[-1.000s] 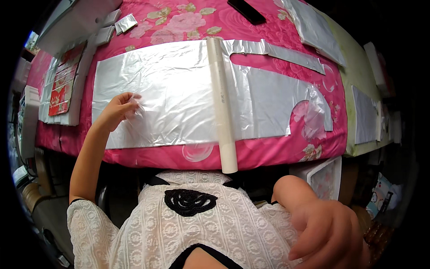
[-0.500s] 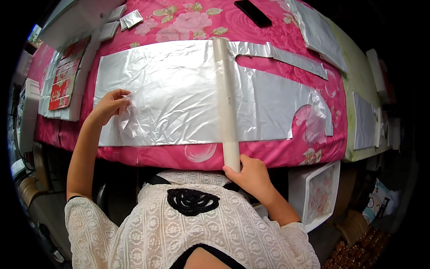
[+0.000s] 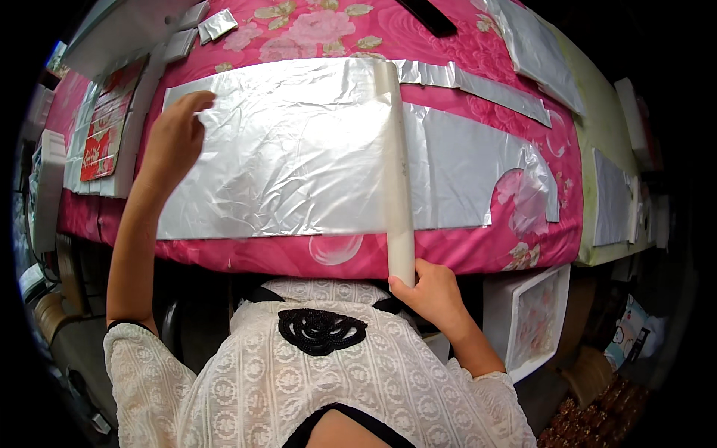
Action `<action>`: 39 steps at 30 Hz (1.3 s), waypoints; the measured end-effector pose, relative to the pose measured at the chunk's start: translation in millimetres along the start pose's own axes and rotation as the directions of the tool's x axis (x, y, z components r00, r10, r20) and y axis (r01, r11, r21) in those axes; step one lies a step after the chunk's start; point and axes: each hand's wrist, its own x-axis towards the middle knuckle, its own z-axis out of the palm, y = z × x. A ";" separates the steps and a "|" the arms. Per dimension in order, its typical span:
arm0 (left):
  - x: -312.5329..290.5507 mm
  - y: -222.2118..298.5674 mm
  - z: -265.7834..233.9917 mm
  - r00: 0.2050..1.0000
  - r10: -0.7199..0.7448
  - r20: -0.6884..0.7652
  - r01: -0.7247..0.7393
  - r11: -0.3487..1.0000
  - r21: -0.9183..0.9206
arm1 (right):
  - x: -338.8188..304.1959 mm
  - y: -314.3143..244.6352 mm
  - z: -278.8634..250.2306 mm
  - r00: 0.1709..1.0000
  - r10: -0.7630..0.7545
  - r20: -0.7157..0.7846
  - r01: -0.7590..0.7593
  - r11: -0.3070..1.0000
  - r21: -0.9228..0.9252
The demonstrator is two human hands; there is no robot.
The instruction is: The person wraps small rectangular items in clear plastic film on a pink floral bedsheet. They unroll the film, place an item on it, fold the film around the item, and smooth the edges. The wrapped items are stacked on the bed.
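A large sheet of shiny silver film (image 3: 284, 164), wrinkled over its left half, lies on the pink flowered tablecloth. Across it stands a long pale roll of clear film (image 3: 398, 172), its near end jutting past the table edge. My right hand (image 3: 432, 295) is wrapped round that near end. Over the sheet's far left part is my left hand (image 3: 175, 134), fingers bent, with a gap between thumb and forefinger and nothing visible in them. To the roll's right, the sheet has a curved cut-out, a narrow strip (image 3: 500, 98) and a crumpled clear piece (image 3: 530, 198).
A black phone (image 3: 429, 16) lies at the far edge. At left are a white foam box (image 3: 119, 37) and a red printed card (image 3: 112, 123). More silver sheets (image 3: 534, 56) are stacked at far right. A white bin (image 3: 534, 321) stands below the table's right front.
My left hand has moved away from me toward the sheet's far left corner and no longer pinches the clear film. The roll and my right hand have shifted slightly right.
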 end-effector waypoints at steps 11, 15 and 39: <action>-20.5 137.4 167.6 0.962 0.217 0.165 -0.174 0.955 -0.241 | 0.0 5.4 -6.3 0.995 0.012 0.097 -0.016 0.999 0.042; -21.3 132.7 173.2 0.944 0.263 0.198 -0.247 0.964 -0.101 | 26.2 -0.6 -29.5 0.980 0.004 0.200 -0.025 0.994 0.102; -19.2 139.6 164.7 0.928 0.240 0.284 -0.248 0.969 -0.007 | 320.8 95.4 -219.6 0.912 0.165 -0.377 0.410 -0.299 0.862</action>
